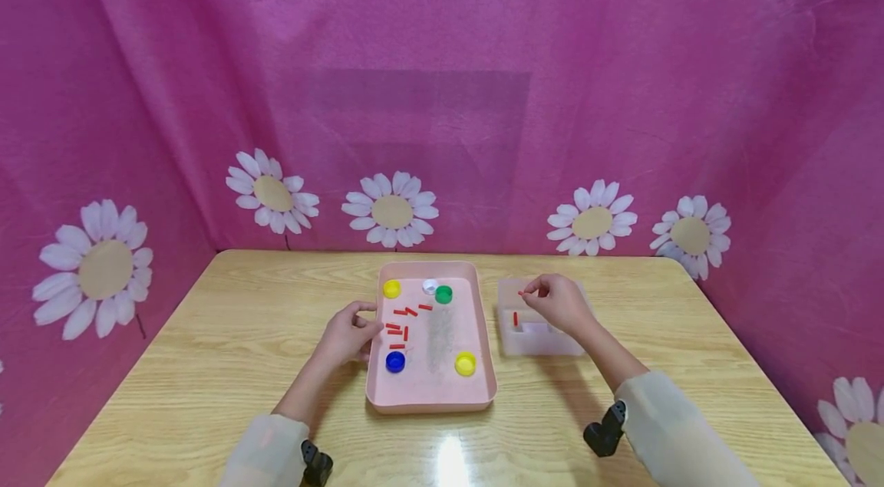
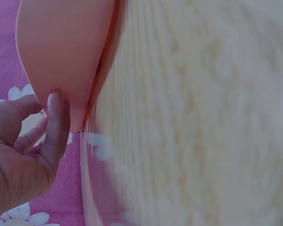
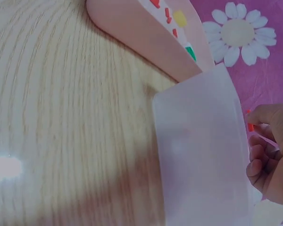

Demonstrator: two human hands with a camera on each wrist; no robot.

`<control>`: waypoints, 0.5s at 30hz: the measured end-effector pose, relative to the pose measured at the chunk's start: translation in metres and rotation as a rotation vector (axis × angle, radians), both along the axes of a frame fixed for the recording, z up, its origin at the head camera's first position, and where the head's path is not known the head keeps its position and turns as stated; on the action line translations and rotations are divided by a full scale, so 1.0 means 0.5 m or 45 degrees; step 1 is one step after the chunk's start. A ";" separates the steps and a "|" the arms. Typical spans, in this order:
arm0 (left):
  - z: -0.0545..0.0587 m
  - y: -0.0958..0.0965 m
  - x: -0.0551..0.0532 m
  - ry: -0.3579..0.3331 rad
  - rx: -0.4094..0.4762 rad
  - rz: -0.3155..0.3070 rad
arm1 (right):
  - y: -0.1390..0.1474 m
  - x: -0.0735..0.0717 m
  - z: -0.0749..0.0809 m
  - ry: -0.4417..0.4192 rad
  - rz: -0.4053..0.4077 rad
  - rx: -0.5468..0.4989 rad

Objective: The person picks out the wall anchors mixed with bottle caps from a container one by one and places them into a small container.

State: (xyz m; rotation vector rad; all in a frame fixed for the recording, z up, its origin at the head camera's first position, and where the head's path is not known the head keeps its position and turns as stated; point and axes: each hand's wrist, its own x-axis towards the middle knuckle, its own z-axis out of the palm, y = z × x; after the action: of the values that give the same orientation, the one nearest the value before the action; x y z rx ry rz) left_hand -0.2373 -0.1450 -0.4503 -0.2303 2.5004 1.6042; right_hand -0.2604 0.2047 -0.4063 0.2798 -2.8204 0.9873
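At the left side of the pink tray (image 1: 430, 389), my left hand (image 1: 343, 337) grips the edge, thumb at the rim and fingers against the outer wall (image 2: 66, 52). Several short red sticks (image 1: 395, 332) lie scattered in the tray's left half. My right hand (image 1: 562, 305) is over the translucent box (image 1: 542, 347), pinching one small red stick (image 3: 250, 122) between thumb and index finger. Another red stick (image 1: 515, 319) shows inside the box. The right hand's other fingers are curled in.
Bottle caps sit in the tray: a blue cap (image 1: 395, 362), a green cap (image 1: 443, 294), a white cap (image 1: 430, 286) and two yellow ones, one the near yellow cap (image 1: 466, 363). Beyond the wooden table (image 1: 262, 310) hangs a pink flowered cloth (image 1: 442, 126).
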 end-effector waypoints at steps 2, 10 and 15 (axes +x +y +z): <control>0.001 0.000 -0.001 -0.001 0.000 0.005 | 0.004 0.001 -0.004 -0.012 -0.004 0.003; 0.002 -0.001 -0.002 -0.011 0.000 0.004 | 0.012 0.000 -0.023 -0.100 -0.008 -0.023; -0.004 -0.004 -0.003 0.025 0.012 -0.013 | 0.014 -0.003 -0.034 -0.141 -0.014 -0.035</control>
State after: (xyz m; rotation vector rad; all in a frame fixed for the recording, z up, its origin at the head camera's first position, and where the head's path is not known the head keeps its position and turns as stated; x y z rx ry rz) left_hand -0.2387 -0.1470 -0.4521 -0.2013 2.5039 1.6211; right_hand -0.2616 0.2118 -0.4232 0.2129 -2.9008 1.0709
